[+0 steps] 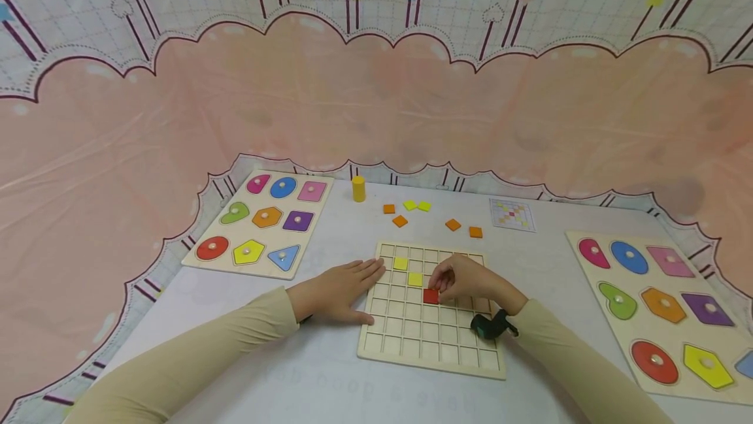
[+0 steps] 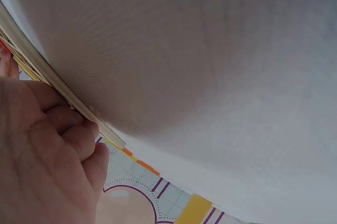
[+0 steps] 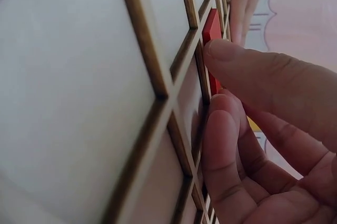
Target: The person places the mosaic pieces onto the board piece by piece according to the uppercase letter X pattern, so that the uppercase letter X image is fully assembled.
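Note:
A pale wooden grid board (image 1: 406, 347) lies on the table in the head view. My left hand (image 1: 341, 291) rests at the board's left edge with its fingers extended; the left wrist view shows the fingertips against the board's side (image 2: 63, 89). Over the middle of the grid, my right hand (image 1: 467, 278) pinches a red square tile (image 1: 431, 296) by its right edge. Up close in the right wrist view, the thumb presses the red tile (image 3: 212, 26) and the other fingers curl below it. Two yellow tiles (image 1: 401, 263) sit in cells, stepping diagonally toward the red one.
Beyond the board lie several orange tiles (image 1: 453, 224), two yellow tiles (image 1: 425, 206), a yellow cylinder (image 1: 359, 189) and a small patterned card (image 1: 512, 215). Shape puzzle boards stand left (image 1: 235, 263) and right (image 1: 594, 313). A printed curtain (image 1: 376, 104) hangs behind the table.

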### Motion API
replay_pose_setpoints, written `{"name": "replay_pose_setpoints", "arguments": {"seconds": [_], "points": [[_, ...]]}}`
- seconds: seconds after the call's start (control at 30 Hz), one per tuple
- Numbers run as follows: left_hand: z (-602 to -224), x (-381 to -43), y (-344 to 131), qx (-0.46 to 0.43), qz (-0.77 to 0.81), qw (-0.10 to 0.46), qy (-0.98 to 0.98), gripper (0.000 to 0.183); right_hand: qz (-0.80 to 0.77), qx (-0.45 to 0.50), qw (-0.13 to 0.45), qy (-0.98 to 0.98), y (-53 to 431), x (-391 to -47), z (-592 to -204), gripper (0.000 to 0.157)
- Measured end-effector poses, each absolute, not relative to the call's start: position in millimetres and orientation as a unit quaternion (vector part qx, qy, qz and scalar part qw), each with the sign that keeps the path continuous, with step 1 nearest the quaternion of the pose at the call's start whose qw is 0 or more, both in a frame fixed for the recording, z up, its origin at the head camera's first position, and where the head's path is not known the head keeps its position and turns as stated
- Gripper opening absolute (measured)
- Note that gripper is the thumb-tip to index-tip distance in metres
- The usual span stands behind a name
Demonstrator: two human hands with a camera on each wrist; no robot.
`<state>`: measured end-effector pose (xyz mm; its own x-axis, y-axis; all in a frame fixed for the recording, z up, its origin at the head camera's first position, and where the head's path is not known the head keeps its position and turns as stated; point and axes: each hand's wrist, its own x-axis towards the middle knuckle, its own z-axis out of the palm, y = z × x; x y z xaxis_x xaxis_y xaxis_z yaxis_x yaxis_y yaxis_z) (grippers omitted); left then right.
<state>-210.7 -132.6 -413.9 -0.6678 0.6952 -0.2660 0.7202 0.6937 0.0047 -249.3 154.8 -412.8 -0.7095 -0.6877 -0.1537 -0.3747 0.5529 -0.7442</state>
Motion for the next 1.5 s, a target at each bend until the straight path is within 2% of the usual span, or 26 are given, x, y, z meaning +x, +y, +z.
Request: {"name": "replay_pose_setpoints", "arguments": {"seconds": [0.43,0.73,1.33,1.5], "points": [[-413.5,-210.1,-132.1,0.386,-0.056,0.12,0.913,0.094,-0.357,-0.307,0.233,0.851,154.8,-250.0,-409.4,0.015],[-414.0,-210.5,-132.4,0.387,-0.059,0.122,0.912,0.095,-0.405,-0.302,0.25,0.826,172.7,-260.8,-406.4,0.024],[-416.5,-211.1,-133.2,0.398,-0.065,0.108,0.909,0.093,-0.485,-0.217,0.189,0.826,230.5,-307.6,-392.0,0.043],[-416.6,-211.3,-133.4,0.398,-0.061,0.108,0.909,0.093,-0.485,-0.193,0.172,0.836,236.3,-326.2,-392.8,0.043]]}}
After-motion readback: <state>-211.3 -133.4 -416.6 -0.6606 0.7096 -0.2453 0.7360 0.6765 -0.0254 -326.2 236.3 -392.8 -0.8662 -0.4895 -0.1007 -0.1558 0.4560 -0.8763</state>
